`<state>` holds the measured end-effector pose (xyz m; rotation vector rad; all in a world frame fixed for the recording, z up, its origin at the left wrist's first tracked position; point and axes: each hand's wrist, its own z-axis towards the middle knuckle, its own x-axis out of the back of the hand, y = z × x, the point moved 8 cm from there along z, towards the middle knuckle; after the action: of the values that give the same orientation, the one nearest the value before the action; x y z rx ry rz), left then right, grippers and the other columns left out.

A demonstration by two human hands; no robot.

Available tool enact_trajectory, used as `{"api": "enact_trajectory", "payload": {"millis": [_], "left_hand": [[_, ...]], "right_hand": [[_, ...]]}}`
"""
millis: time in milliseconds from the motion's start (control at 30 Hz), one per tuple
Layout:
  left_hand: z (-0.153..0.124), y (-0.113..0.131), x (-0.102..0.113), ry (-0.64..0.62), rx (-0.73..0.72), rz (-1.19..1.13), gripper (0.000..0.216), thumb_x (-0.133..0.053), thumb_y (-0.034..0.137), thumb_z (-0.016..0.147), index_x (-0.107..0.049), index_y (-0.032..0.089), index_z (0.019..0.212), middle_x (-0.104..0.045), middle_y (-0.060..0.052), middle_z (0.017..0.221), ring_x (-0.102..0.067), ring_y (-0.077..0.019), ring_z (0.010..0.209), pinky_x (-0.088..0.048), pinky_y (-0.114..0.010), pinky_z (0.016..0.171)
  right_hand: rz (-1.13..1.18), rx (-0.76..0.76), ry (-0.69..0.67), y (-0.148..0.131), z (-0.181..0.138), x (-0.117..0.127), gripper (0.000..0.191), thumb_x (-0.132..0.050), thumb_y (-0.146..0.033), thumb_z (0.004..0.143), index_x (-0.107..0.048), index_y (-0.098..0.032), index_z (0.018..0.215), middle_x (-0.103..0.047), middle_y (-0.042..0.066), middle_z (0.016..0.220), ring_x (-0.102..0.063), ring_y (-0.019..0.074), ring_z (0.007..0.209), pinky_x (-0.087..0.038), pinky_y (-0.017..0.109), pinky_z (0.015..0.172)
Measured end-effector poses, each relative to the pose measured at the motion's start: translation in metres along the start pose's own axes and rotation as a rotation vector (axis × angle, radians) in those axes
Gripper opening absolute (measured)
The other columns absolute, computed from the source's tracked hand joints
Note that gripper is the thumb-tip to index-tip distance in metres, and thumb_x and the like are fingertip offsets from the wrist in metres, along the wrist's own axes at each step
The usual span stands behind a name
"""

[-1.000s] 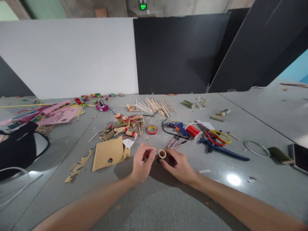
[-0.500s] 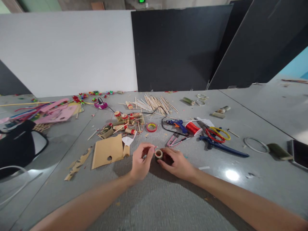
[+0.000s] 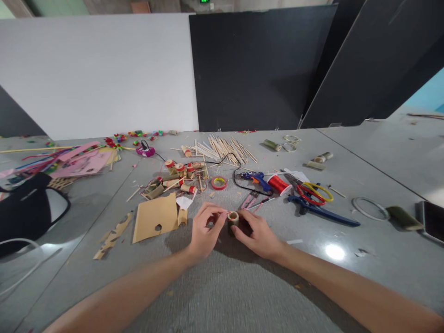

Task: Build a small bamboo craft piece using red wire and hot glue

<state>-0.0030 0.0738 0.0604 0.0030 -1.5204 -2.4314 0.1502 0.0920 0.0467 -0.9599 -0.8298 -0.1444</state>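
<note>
Upright between my hands stands a short bamboo tube (image 3: 233, 225), its pale open rim facing up with some red at the edge. My right hand (image 3: 257, 233) is closed around the tube's right side, thumb in front and fingers behind. At the rim's left, my left hand (image 3: 207, 227) pinches a thin red strand between thumb and forefinger; most of it is hidden by the fingertips. Beyond the hands lies a roll of red tape (image 3: 218, 183). A spool of red thread (image 3: 279, 185) rests further right.
Bamboo pieces with red bands (image 3: 179, 169) are heaped back left, near thin sticks (image 3: 229, 150). Holed cardboard (image 3: 154, 217) lies left. A blue glue gun (image 3: 258, 179), scissors (image 3: 314, 193) and a blue-handled tool (image 3: 326, 216) lie right. Upright panels (image 3: 256, 69) border the back.
The bamboo tube has shifted slightly right and stands more fully in view. My left fingertips have moved a little right, closer against its rim.
</note>
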Motion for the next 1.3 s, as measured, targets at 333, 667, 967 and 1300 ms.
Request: {"api": "enact_trajectory", "payload": {"millis": [333, 667, 967, 1300], "left_hand": [[-0.009, -0.029, -0.002, 0.013, 0.21, -0.086, 0.019, -0.066, 0.039, 0.089, -0.072, 0.021, 0.092, -0.072, -0.006, 0.085, -0.067, -0.0177, 0.072, -0.051, -0.025, 0.061], [-0.001, -0.009, 0.0, 0.012, 0.048, -0.012, 0.017, -0.063, 0.035, 0.092, -0.071, 0.02, 0.09, -0.069, -0.005, 0.084, -0.063, -0.0177, 0.077, -0.05, -0.027, 0.071], [0.0, -0.004, -0.004, -0.041, -0.007, -0.042, 0.013, -0.062, 0.03, 0.093, -0.069, 0.02, 0.089, -0.065, -0.005, 0.085, -0.062, -0.0184, 0.081, -0.049, -0.029, 0.076], [-0.001, -0.016, -0.013, -0.166, 0.176, -0.263, 0.019, -0.059, 0.038, 0.096, -0.062, 0.019, 0.092, -0.064, -0.005, 0.089, -0.06, -0.0173, 0.083, -0.048, -0.027, 0.076]], "right_hand": [[-0.001, 0.0, -0.026, 0.0, 0.002, -0.003, 0.015, -0.057, -0.029, 0.093, -0.056, -0.022, 0.107, -0.065, 0.002, 0.089, -0.059, 0.0163, 0.074, -0.046, 0.027, 0.068], [-0.095, 0.069, -0.148, -0.008, -0.002, -0.012, 0.017, -0.055, -0.03, 0.095, -0.053, -0.022, 0.11, -0.066, 0.005, 0.099, -0.063, 0.018, 0.082, -0.049, 0.029, 0.073], [-0.079, 0.12, -0.185, -0.008, 0.0, -0.017, 0.012, -0.055, -0.03, 0.098, -0.056, -0.021, 0.106, -0.062, 0.005, 0.095, -0.062, 0.018, 0.081, -0.052, 0.03, 0.073], [-0.033, 0.115, -0.206, -0.009, 0.002, -0.019, 0.025, -0.058, -0.032, 0.099, -0.056, -0.021, 0.122, -0.062, 0.009, 0.119, -0.064, 0.0209, 0.103, -0.053, 0.033, 0.089]]}}
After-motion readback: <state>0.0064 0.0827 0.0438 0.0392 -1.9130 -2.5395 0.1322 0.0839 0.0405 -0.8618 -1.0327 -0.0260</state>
